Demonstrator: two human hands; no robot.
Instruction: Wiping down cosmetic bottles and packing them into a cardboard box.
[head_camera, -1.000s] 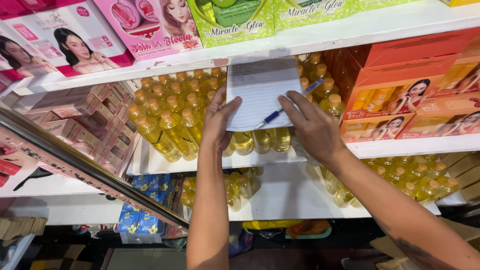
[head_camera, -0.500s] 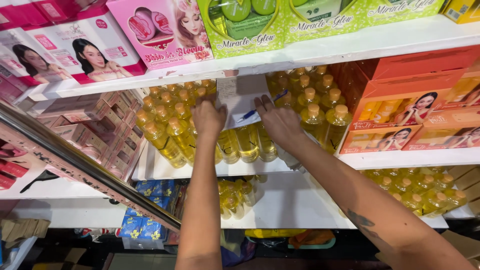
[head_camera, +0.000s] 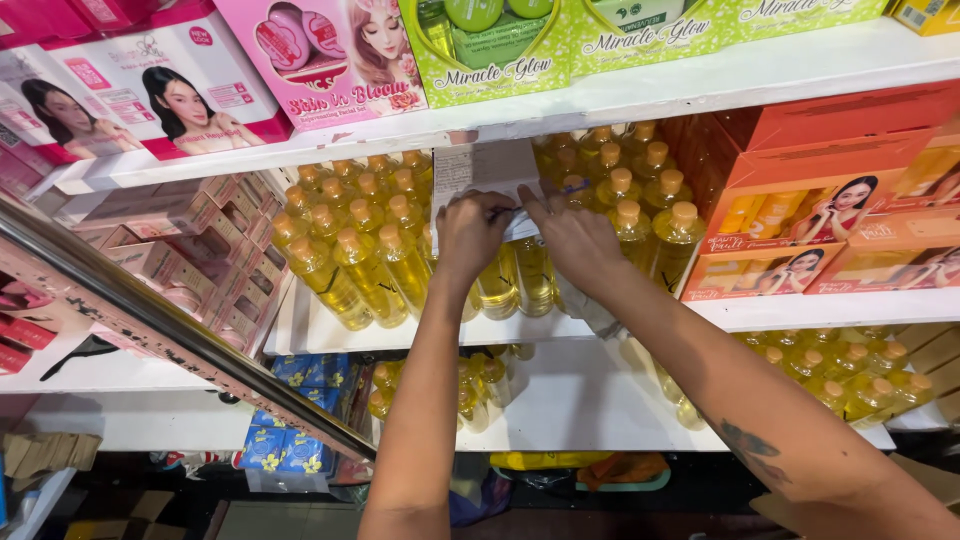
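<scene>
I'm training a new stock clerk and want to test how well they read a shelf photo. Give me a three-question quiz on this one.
1. True or false: both hands are on the sheet of paper resting on the yellow bottles.
2. What stands on the shelf right of the bottles? A) orange boxes B) blue packets C) green boxes
3. Fill in: the pen between the hands is ____ in colour.

Key:
1. True; the left hand and right hand meet at the paper's lower edge.
2. A, the orange boxes.
3. Blue.
</scene>
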